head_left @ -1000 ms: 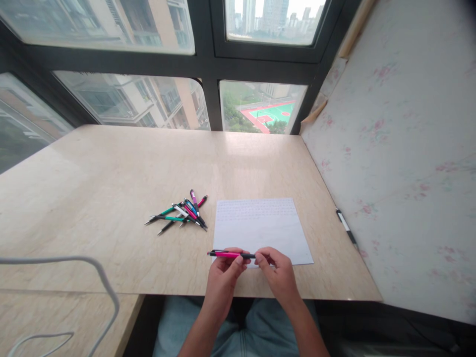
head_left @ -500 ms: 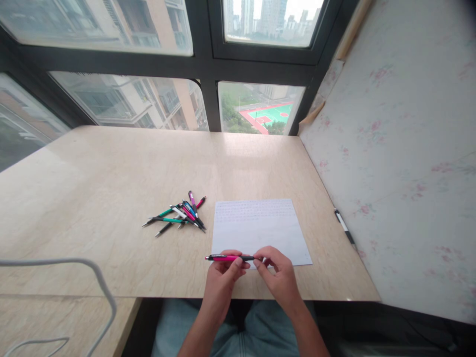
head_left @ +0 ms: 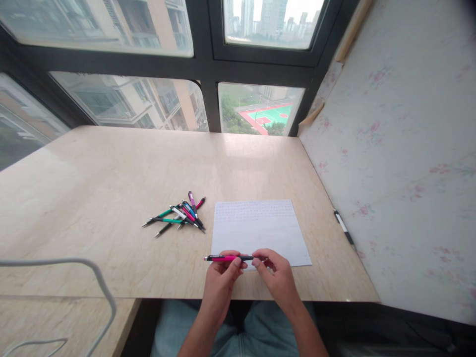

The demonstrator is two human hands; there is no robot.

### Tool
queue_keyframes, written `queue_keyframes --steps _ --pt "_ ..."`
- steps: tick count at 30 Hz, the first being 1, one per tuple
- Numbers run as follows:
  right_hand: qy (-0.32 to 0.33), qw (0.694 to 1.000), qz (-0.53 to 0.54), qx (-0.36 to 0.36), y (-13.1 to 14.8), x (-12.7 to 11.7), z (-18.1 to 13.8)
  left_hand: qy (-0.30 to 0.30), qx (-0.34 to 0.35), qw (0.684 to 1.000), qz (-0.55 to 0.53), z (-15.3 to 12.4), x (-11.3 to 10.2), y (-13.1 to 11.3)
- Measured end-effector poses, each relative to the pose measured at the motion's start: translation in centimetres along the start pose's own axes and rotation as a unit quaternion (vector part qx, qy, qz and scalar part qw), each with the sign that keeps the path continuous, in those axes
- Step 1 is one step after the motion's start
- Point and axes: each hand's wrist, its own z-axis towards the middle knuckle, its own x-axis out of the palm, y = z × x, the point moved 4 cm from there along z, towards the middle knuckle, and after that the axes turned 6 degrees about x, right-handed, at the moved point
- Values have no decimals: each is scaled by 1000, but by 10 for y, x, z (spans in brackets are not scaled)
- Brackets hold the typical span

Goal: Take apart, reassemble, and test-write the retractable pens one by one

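A pink and black pen (head_left: 225,258) lies level across my fingers, its clip end toward the left. My left hand (head_left: 220,282) is closed around its barrel, thumb on top near the black grip. With thumb and fingertips, my right hand (head_left: 277,275) pinches the tip end at the right; the tip itself is hidden by the fingers. Under and beyond both hands is a sheet of white paper (head_left: 258,233) with several rows of handwriting along its upper part.
Left of the paper lies a loose pile of several pens (head_left: 182,218) in mixed colours. A white and black pen (head_left: 344,228) rests against the papered wall (head_left: 401,198) at right. A grey cable (head_left: 85,261) loops over the table (head_left: 122,173) at lower left. Windows stand behind.
Both hands and the pen have shifted very slightly, and the right fingertips have changed position a little at the pen's tip end. The pile and paper stay as they were.
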Motion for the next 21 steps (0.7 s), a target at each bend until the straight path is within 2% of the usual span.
queue_keyframes --steps 8,12,15,21 --pt "-18 1000 -7 -14 3 -4 0 -21 2 1000 4 2 -2 0" --pt "-62 998 -24 10 -8 -11 2 -32 6 999 -7 3 -5 0" --pt "-78 993 -89 1 -12 -16 14 -44 6 999 -16 4 -7 -2" --pt "-34 963 -258 -70 1 -4 64 -63 9 998 -24 8 -9 -10"
